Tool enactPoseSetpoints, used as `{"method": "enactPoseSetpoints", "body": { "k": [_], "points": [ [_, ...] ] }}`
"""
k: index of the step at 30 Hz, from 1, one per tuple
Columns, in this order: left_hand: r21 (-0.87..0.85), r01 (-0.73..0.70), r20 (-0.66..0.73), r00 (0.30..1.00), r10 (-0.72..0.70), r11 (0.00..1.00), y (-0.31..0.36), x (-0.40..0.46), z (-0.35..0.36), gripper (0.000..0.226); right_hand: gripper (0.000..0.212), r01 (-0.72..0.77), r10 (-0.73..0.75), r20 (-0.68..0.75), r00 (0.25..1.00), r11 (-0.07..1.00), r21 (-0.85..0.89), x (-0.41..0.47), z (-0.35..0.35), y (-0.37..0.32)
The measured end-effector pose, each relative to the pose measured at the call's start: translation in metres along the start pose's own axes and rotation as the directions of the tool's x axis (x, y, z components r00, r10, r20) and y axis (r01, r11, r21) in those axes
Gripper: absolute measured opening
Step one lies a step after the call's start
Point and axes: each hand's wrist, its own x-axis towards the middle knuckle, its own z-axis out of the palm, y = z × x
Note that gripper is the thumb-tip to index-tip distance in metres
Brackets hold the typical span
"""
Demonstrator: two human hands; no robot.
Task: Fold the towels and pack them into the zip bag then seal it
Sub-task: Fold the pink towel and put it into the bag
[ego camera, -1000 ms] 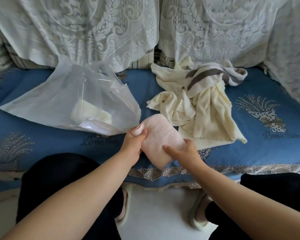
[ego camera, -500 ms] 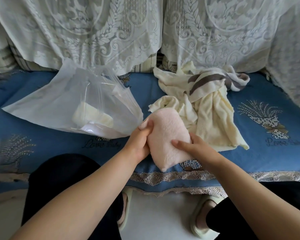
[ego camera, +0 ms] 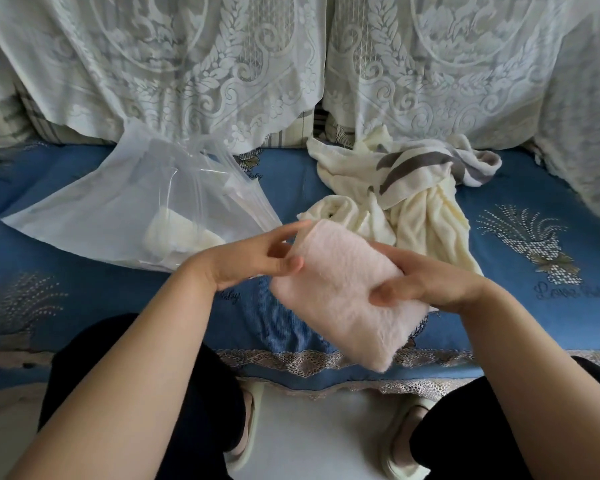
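The zip bag (ego camera: 136,216) lies on the blue sofa cover (ego camera: 84,289), its mouth gaping toward the pink towel, and a folded pale towel (ego camera: 177,233) already sits inside it. Just right of the bag's mouth the left hand (ego camera: 253,258) is released: its fingers are straight and spread, the fingertips (ego camera: 293,263) touching the near left edge of the folded pink towel (ego camera: 343,292) without gripping it. The pink towel is held up above the sofa's front edge, tilted, grasped on its right side by the right hand (ego camera: 426,282), thumb on top and fingers wrapped behind. Behind the pink towel, a heap of unfolded cream and grey-striped towels (ego camera: 406,188) waits on the cover.

The likely trouble is the fold: with only one hand pinching one side, the thick bundle could spring open or sag as it travels toward the bag. The bag's soft mouth may also collapse or catch the towel's corner unless the left hand holds it wide. A dropped towel would land near the slippers (ego camera: 246,431) on the floor.
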Motion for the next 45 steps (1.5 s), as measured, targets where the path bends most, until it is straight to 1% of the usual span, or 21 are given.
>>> {"method": "enactPoseSetpoints", "body": {
  "k": [4,6,8,9,12,15,19,21,23,24,25,26,27,28,29,30,33,35,40,43,45],
  "points": [
    [0.081,0.026,-0.055,0.998,-0.022,0.996,-0.001,0.002,0.014,0.071,0.061,-0.033,0.037,0.025,0.999,0.99,-0.138,0.006,0.001,0.0],
    [-0.002,0.015,-0.189,0.982,-0.015,1.0,-0.003,0.006,0.018,0.058,0.068,-0.036,0.025,-0.167,0.986,0.997,-0.062,0.009,-0.003,-0.001],
    [-0.073,-0.036,-0.385,0.923,0.005,0.997,-0.005,0.009,0.017,0.053,0.08,0.027,0.046,-0.433,0.9,0.987,0.161,0.011,-0.012,-0.001],
    [-0.091,-0.082,-0.471,0.882,0.03,0.992,-0.004,0.01,0.016,0.054,0.076,0.11,0.038,-0.466,0.884,0.952,0.286,0.013,-0.015,-0.001],
    [-0.139,-0.156,-0.594,0.803,0.043,0.978,-0.005,0.009,0.013,0.069,0.058,0.195,-0.037,-0.293,0.955,0.825,0.531,0.02,0.001,-0.003],
    [0.006,-0.037,-0.613,0.789,0.033,0.999,-0.004,0.001,0.006,0.063,0.052,0.15,-0.063,-0.168,0.984,0.801,0.579,0.031,0.017,-0.006],
    [0.254,0.089,-0.72,0.682,0.127,0.963,-0.004,-0.006,-0.003,0.05,0.048,0.149,-0.015,-0.227,0.974,0.797,0.585,0.044,0.019,-0.018],
    [0.234,0.112,-0.705,0.704,0.09,0.966,-0.002,-0.01,-0.008,0.052,0.047,0.092,0.05,-0.21,0.977,0.784,0.614,0.055,0.025,-0.021],
    [0.137,0.131,-0.638,0.77,-0.013,0.982,0.005,-0.018,-0.018,0.043,0.039,0.025,0.138,-0.187,0.973,0.738,0.675,0.069,0.031,-0.022],
    [0.149,0.156,-0.618,0.786,-0.031,0.977,0.01,-0.022,-0.024,0.041,0.039,0.005,0.193,-0.201,0.96,0.709,0.705,0.077,0.032,-0.022],
    [0.251,0.206,-0.645,0.765,0.004,0.946,0.014,-0.026,-0.03,0.044,0.042,0.0,0.243,-0.229,0.943,0.686,0.728,0.084,0.032,-0.022],
    [0.409,0.284,-0.718,0.687,0.114,0.867,0.017,-0.029,-0.036,0.048,0.043,0.008,0.276,-0.255,0.927,0.664,0.748,0.092,0.031,-0.022],
    [0.567,0.373,-0.775,0.543,0.323,0.734,0.017,-0.031,-0.041,0.046,0.041,0.022,0.296,-0.266,0.917,0.631,0.776,0.1,0.031,-0.021],
    [0.656,0.456,-0.755,0.408,0.513,0.602,0.018,-0.034,-0.046,0.04,0.036,0.031,0.317,-0.264,0.911,0.584,0.811,0.109,0.031,-0.02],
    [0.678,0.523,-0.719,0.324,0.615,0.517,0.018,-0.036,-0.05,0.034,0.03,0.028,0.35,-0.247,0.904,0.527,0.85,0.117,0.032,-0.019],
    [0.662,0.576,-0.713,0.287,0.64,0.48,0.015,-0.037,-0.055,0.037,0.028,0.011,0.383,-0.214,0.898,0.468,0.884,0.125,0.034,-0.018],
    [0.545,0.732,-0.824,0.377,0.423,0.409,-0.001,-0.036,-0.07,0.081,0.029,-0.09,0.463,-0.097,0.881,0.367,0.926,0.143,0.04,-0.015],
    [0.538,0.758,-0.835,0.421,0.353,0.369,-0.008,-0.033,-0.076,0.096,0.03,-0.125,0.523,-0.085,0.848,0.354,0.927,0.153,0.041,-0.014],
    [0.578,0.759,-0.808,0.481,0.342,0.299,-0.022,-0.033,-0.076,0.109,0.034,-0.031,0.553,-0.158,0.818,0.316,0.948,0.175,0.038,-0.017],
    [0.57,0.785,-0.812,0.493,0.312,0.244,-0.03,-0.036,-0.073,0.107,0.031,0.031,0.556,-0.181,0.811,0.269,0.963,0.185,0.039,-0.015],
    [0.547,0.797,-0.833,0.488,0.261,0.254,-0.032,-0.036,-0.074,0.102,0.028,0.096,0.575,-0.223,0.787,0.243,0.965,0.189,0.045,-0.011]
  ]
}}
